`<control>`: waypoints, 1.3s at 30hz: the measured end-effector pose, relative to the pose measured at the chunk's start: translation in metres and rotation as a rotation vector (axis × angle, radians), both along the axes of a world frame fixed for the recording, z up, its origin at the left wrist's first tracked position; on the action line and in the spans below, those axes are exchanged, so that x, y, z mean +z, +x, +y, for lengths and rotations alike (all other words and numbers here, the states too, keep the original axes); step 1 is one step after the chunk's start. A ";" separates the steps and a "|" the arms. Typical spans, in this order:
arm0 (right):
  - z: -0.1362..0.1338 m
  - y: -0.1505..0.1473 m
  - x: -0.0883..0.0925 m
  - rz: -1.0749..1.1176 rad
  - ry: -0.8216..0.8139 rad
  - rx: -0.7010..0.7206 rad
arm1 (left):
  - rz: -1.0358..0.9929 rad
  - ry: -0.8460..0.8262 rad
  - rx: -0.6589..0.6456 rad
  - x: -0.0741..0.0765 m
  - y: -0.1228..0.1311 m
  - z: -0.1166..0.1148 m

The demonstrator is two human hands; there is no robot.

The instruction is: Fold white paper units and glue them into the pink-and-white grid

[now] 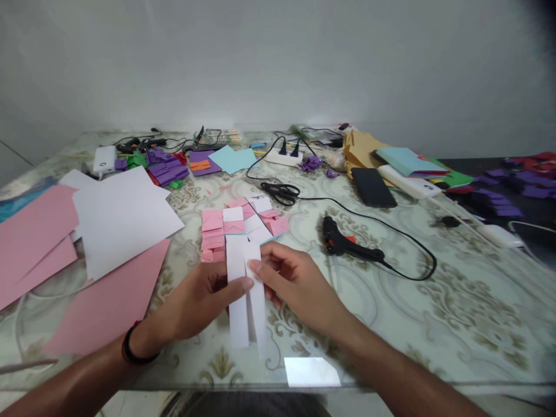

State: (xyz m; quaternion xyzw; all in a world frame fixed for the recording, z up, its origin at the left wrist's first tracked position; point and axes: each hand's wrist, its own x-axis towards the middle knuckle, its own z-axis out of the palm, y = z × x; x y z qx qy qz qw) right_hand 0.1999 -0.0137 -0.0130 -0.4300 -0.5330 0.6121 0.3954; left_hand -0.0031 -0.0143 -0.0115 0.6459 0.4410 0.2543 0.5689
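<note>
A long white paper strip [237,313] is pinched by my left hand [204,295], thumb on top. My right hand [291,275] pinches a white strip or flap [256,301] beside it; whether the two are one folded sheet I cannot tell. Both hang upright over the table, with a narrow gap between them lower down. Just beyond my fingers lie small folded pink paper pieces [212,223] and white folded pieces [254,226], grouped together. Black-handled scissors [281,193] rest behind them. To the right lies a black glue gun [347,243] with its cord.
White sheets [124,220] and pink sheets [108,307] spread over the left. Purple folded papers [167,168], a white power strip [284,156] and cords line the back. On the right are a black phone [373,186] and a stack of coloured paper [408,161]. The table's front edge [243,387] is near.
</note>
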 end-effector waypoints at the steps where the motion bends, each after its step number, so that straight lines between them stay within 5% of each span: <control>1: 0.000 0.001 0.000 -0.022 0.002 -0.003 | -0.003 0.013 0.017 -0.001 -0.001 0.001; 16: -0.002 -0.002 -0.003 -0.127 0.085 -0.041 | -0.130 -0.031 0.019 -0.012 -0.002 0.003; 26: 0.000 0.004 0.003 -0.009 0.005 0.026 | -0.200 -0.086 -0.061 -0.002 0.000 0.000; 31: -0.002 0.003 0.002 -0.052 0.050 0.039 | -0.113 0.086 0.138 0.001 -0.003 0.001; 39: -0.004 0.002 0.000 -0.144 0.090 0.031 | -0.019 0.255 0.226 0.002 -0.004 -0.001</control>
